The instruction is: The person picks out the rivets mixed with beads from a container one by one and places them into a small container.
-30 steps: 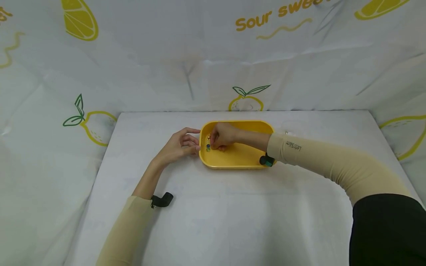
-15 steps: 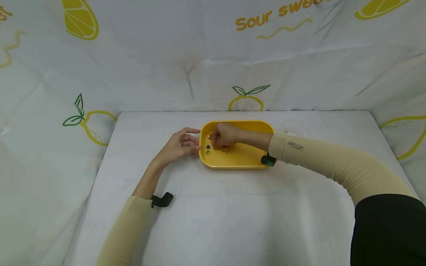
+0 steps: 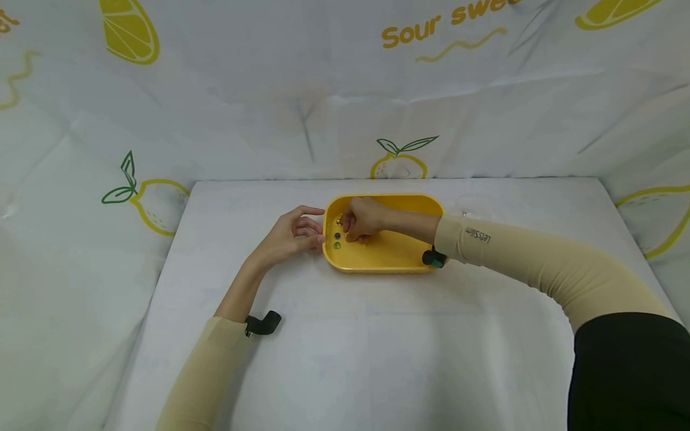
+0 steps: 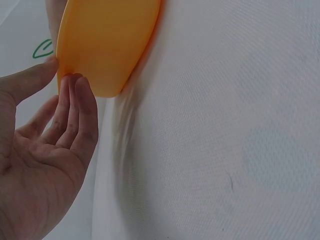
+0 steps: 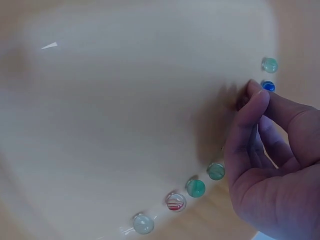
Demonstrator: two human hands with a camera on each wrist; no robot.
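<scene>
The oval yellow plastic tray [image 3: 385, 254] at frame centre is being touched by the straight-fingered left hand [image 4: 45, 150]; the right hand [image 5: 272, 165], fingers curled, is apparently being held empty near the small blue glass marble [image 5: 268, 85].

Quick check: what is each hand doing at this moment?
Left hand: open, straight fingertips touching the yellow plastic tray's outer wall.
Right hand: inside the tray beside glass marbles; fingers curled, grip cannot be told.

A table [image 3: 377, 347] covered with a plain white cloth [image 3: 345, 371] fills the lower part of the head view. Behind its far edge and along both side edges hangs a creased white fabric backdrop [image 3: 259, 108] printed with yellow lemons [image 3: 399, 161], a lemon slice [image 3: 129, 30] and the yellow words "Sour sweet" [image 3: 447, 27]. The light is soft and even, with faint shadows on the cloth.
</scene>
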